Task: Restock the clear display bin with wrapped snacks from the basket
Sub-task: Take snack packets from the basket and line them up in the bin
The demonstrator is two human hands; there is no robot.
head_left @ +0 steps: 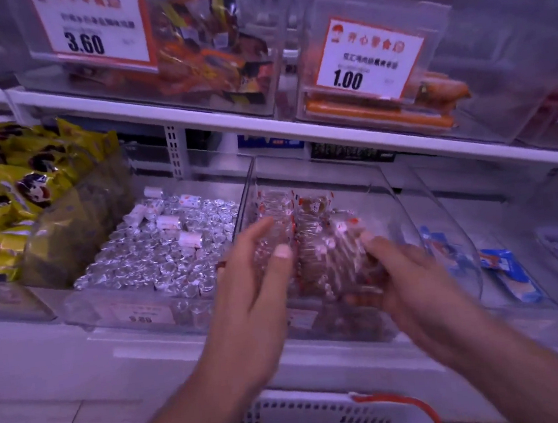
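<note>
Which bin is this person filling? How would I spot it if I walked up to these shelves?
Look at the lower shelf, under the white ledge holding the 1.00 price sign. The clear display bin sits in the middle, with both hands inside it. Silver-wrapped sweets fill the bin to its left and blue packets lie to its right; only this one holds clear-wrapped brown snacks with red trim.

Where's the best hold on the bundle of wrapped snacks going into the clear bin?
By its two long sides, coming from the front and above. The bundle of wrapped snacks is a loose row of slippery packets lying front to back in the clear bin, so squeezing between the left hand and right hand probably keeps them together.
</note>
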